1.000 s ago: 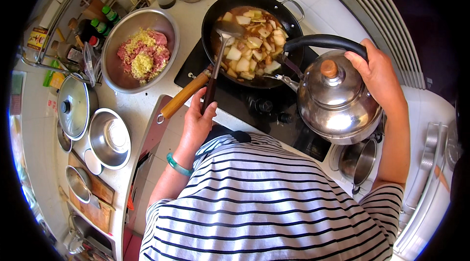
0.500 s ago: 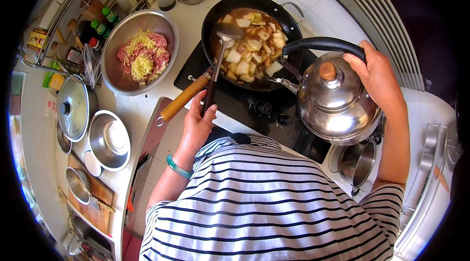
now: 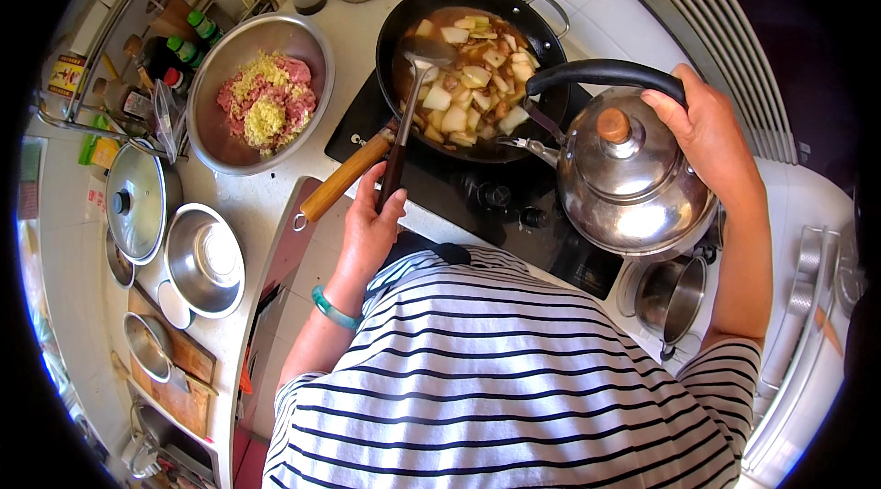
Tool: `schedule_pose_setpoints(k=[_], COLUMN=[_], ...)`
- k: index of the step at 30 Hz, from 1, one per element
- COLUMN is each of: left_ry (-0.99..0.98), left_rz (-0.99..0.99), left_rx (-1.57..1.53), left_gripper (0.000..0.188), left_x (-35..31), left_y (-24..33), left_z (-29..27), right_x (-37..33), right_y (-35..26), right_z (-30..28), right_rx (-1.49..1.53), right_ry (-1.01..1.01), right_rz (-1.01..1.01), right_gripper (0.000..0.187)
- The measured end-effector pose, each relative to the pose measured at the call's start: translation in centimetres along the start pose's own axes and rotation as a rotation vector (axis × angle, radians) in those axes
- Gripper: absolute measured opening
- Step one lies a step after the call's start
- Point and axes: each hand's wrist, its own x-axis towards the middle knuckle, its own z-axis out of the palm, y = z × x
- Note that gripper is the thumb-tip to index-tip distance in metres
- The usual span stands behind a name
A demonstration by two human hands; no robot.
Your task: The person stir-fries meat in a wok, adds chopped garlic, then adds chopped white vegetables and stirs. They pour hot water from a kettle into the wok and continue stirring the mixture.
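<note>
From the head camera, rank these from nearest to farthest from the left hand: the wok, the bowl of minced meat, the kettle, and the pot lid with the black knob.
Measured from the left hand, which grips the ladle:
1. Wok, just ahead on the cooktop.
2. Bowl of minced meat, ahead and left.
3. Kettle and pot lid: too close to call; kettle right, lid far left.

One black wok [image 3: 551, 39] of stew stands on the stove, one ladle [image 3: 408, 113] in it. One steel kettle [image 3: 633, 177] hangs over the wok's near rim. One steel bowl [image 3: 220, 136] of minced meat sits on the table toward its far left corner. Two steel lids [image 3: 138, 200] [image 3: 204, 258] lie along the left edge. One steel pot [image 3: 674, 292] is at the right.
</note>
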Motion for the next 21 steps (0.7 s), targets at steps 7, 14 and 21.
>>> schedule_pose_setpoints(k=[7,14,21], left_ry=[-0.002,-0.023,-0.023], left_rz=[-0.01,-0.005,0.007], left_rx=[-0.008,-0.024,0.01], left_gripper=[0.053,0.052,0.053], left_x=[0.0,0.0,-0.1], left_y=[0.0,-0.1,-0.1], left_z=[0.0,0.0,-0.1], right_x=[-0.1,-0.1,0.1], right_y=[-0.3,-0.9,-1.2], right_z=[-0.1,-0.2,-0.2], right_rx=[0.006,-0.009,-0.013], right_ry=[-0.021,-0.029,-0.049], right_rz=[0.011,0.021,0.055], right_gripper=[0.043,0.043,0.043])
